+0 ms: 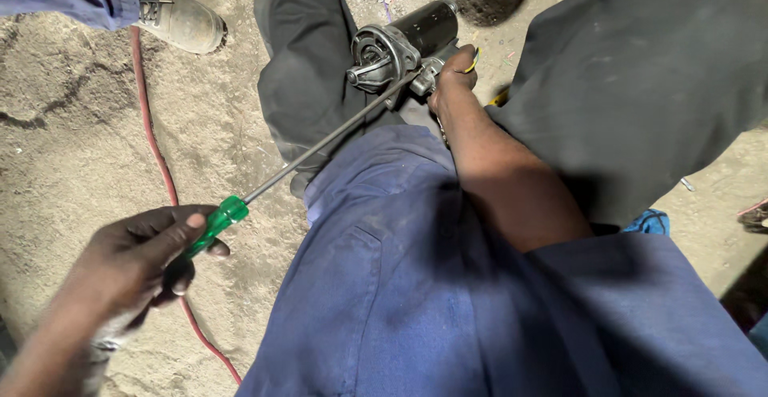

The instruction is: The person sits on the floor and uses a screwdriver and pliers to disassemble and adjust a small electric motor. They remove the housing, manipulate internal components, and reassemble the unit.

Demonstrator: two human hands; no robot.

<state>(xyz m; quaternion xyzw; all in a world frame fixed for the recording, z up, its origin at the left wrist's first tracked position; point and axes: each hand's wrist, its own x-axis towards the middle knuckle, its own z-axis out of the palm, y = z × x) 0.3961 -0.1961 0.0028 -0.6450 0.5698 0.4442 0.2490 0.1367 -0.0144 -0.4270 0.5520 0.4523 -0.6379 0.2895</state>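
Starter motor (404, 41) over sandy dirt floor (72, 125); red hose (156, 153) alongside.

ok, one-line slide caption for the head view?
Left hand drives a green-handled screwdriver into a starter motor steadied by the right hand.

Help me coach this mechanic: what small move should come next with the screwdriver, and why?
Probably seat the tip squarely before turning. The left hand grips the green-handled screwdriver, whose long shaft slants up to the starter motor, while the right hand steadies the motor; the tip's seating cannot be seen.
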